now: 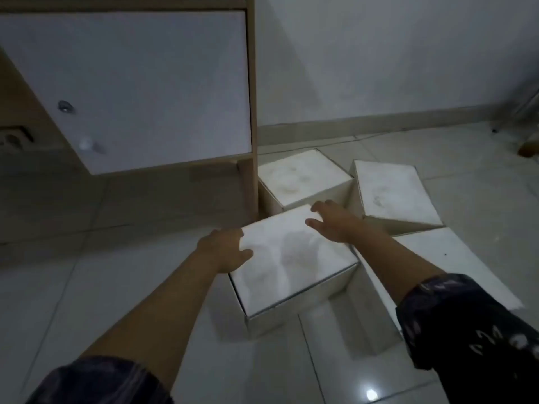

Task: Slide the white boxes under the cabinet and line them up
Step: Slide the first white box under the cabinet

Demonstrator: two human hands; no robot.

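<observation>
While four white boxes lie scattered on the pale tiled floor to the right of the cabinet, the person works on the nearest box, which sits askew just in front of the cabinet's right leg. The left hand clasps that box's left edge, thumb laid on the lid and fingers wrapped down the side. The right hand rests on the far right corner of the same lid, fingers spread and loose; whether it truly grips cannot be told. Behind it a second box stands close against the cabinet leg, near the wall. A third box lies tilted beside the second, and a fourth box sits under the right forearm, partly hidden by the dark patterned sleeve.
</observation>
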